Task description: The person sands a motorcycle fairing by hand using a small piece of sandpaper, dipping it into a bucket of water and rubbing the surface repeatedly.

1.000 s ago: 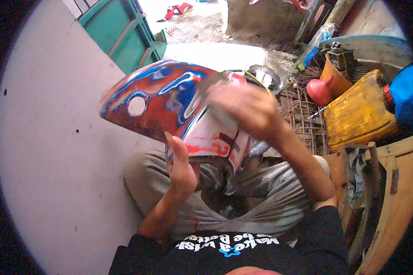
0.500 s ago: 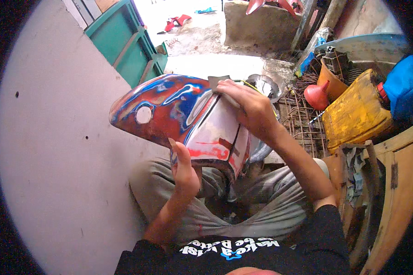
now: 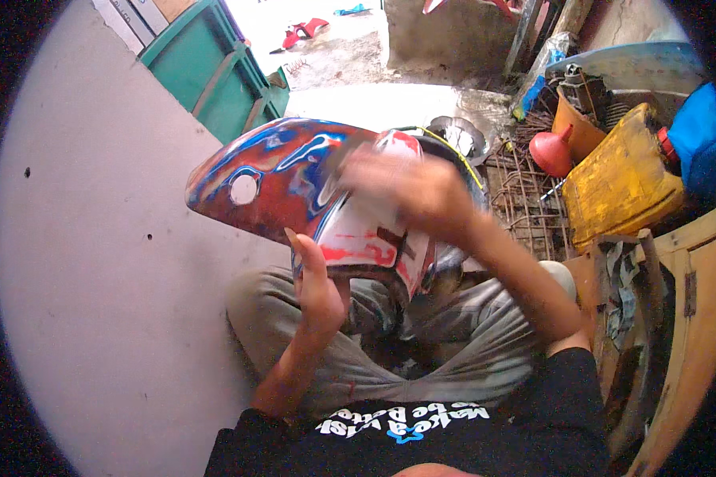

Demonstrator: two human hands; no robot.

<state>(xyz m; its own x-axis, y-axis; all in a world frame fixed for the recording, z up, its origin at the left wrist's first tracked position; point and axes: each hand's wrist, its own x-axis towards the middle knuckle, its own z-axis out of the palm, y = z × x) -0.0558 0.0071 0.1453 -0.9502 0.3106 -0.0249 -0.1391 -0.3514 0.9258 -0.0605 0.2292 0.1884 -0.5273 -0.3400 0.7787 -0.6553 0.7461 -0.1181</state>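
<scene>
A motorcycle body panel [image 3: 254, 208] with patchy, sanded-through red, blue and white paint and a round hole is held above my crossed legs. My left hand [image 3: 318, 282] grips its lower edge, thumb on the near face and fingers hidden behind. My right hand [image 3: 410, 191] is smeared by motion over the upper middle of the panel. Under its fingertips shows a blurred dark grey edge of the sandpaper [image 3: 350, 151], pressed to the surface.
A pale wall [image 3: 95, 238] rises close on my left, beside a green panel [image 3: 207, 71]. To the right are a yellow jerrycan [image 3: 624, 183], a red funnel [image 3: 550, 151], a rusty wire grid [image 3: 525, 191] and a wooden frame [image 3: 700, 294]. Red parts [image 3: 302, 33] lie farther off.
My right hand has slid left and slightly down across the panel with the sandpaper. The left hand keeps its hold, and the panel has shifted only a little.
</scene>
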